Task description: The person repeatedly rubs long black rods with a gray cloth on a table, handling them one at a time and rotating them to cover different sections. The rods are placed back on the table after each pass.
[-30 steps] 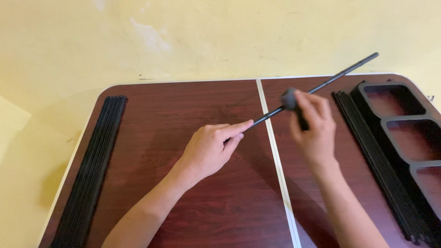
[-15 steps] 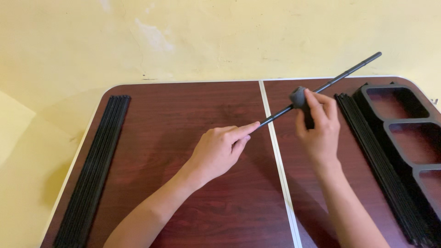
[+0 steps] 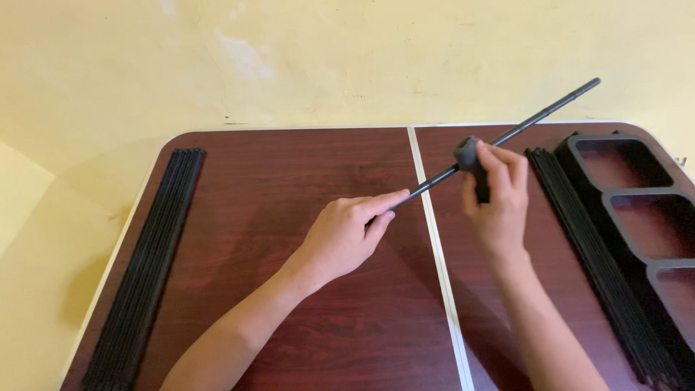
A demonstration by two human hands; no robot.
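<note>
- A pale yellow wall (image 3: 347, 58) with chipped patches rises behind the far edge of a dark red-brown wood-grain table (image 3: 275, 181); a light floor (image 3: 36, 289) shows at the left.
- Along the table's left edge lies a bundle of thin black rods (image 3: 148, 268), running near to far, well apart from both hands.
- The left hand (image 3: 344, 239) rests over the middle of the table, fingers curled and closed around the near end of a long black rod (image 3: 528, 123), forefinger stretched along it.
- A pale seam strip (image 3: 434, 246) splits the tabletop near to far, passing between the two hands.
- The rod slants up and to the right, its far tip past the table's far edge, against the wall.
- The right hand (image 3: 499, 199) pinches a dark grey connector piece (image 3: 467, 153) that sits on the rod about midway.
- Right of that hand lies a second bundle of black rods (image 3: 594, 253).
- At the far right edge sits a black frame with rounded openings (image 3: 615, 192), beside those rods.
</note>
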